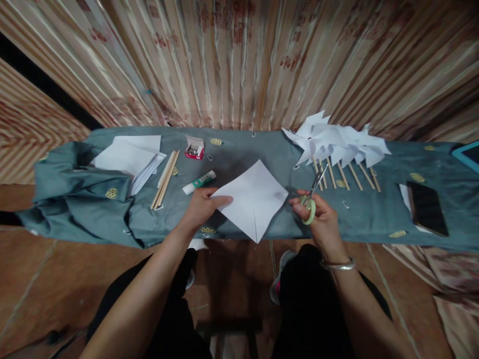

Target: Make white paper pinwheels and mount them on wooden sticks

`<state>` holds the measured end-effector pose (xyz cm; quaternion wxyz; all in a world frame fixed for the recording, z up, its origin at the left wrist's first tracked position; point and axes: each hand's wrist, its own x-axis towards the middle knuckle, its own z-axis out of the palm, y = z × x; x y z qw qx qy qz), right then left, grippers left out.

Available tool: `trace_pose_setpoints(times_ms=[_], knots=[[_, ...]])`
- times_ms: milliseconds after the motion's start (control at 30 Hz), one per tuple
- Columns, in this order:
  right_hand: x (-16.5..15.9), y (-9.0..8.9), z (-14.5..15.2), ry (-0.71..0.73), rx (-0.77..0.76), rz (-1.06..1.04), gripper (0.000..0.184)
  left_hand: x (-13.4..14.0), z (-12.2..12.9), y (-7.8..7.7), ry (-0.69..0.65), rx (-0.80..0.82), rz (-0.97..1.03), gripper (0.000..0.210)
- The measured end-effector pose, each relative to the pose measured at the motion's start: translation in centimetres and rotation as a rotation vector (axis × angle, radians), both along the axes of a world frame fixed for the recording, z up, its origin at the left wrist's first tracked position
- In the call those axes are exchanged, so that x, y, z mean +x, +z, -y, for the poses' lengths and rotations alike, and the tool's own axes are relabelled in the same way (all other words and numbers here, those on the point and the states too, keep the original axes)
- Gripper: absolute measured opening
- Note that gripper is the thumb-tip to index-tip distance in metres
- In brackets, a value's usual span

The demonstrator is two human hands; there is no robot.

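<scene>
Head view: left hand [202, 207] pins the white paper square [254, 199] by its left corner, fingers flat on top, prob. to stop it sliding; sheet lies diamond-wise w/ its near tip overhanging the surface [374, 219] front edge. Right hand [322, 222] has its grip closed round the green-handled scissors [313, 197], blades slightly apart, tips aimed away, just right of the sheet. Glue stick [199, 182] and sticks [164, 179] sit left, finished pinwheels [337, 142] back right, phone [426, 207] far right; bare cloth around the sheet gives room.
</scene>
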<state>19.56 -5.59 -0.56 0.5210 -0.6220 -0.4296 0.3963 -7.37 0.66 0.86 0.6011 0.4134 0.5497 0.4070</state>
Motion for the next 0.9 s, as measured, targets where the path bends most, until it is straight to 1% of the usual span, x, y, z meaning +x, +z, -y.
trace_pose_setpoints(times_ms=[167, 333, 433, 533, 600, 667, 833, 900], knots=[[-0.31, -0.16, 0.19, 0.077, 0.0, 0.128, 0.056, 0.37, 0.1, -0.12, -0.145, 0.014, -0.13, 0.014], [-0.49, -0.59, 0.62, 0.139, -0.014, 0.291, 0.044, 0.65, 0.14, -0.14, -0.171, 0.028, -0.145, 0.014], [-0.29, -0.54, 0.82, 0.143, -0.029, 0.349, 0.044, 0.68, 0.1, -0.19, -0.181, 0.028, -0.147, 0.013], [0.02, -0.18, 0.87, 0.089, -0.017, 0.404, 0.048, 0.68, 0.04, -0.22, -0.19, 0.022, -0.152, 0.011], [0.1, 0.02, 0.85, 0.061, -0.015, 0.416, 0.052, 0.72, 0.0, -0.21, -0.189, 0.025, -0.165, 0.011], [0.02, 0.06, 0.82, 0.066, -0.017, 0.404, 0.055, 0.79, -0.02, -0.2, -0.192, 0.025, -0.174, 0.011], [-0.55, -0.25, 0.76, 0.113, -0.011, 0.37, 0.047, 1.0, 0.04, -0.37, -0.205, 0.022, -0.156, 0.014], [-0.72, -0.26, 0.66, 0.107, -0.016, 0.332, 0.045, 1.04, 0.02, -0.4, -0.162, 0.025, -0.091, 0.016]])
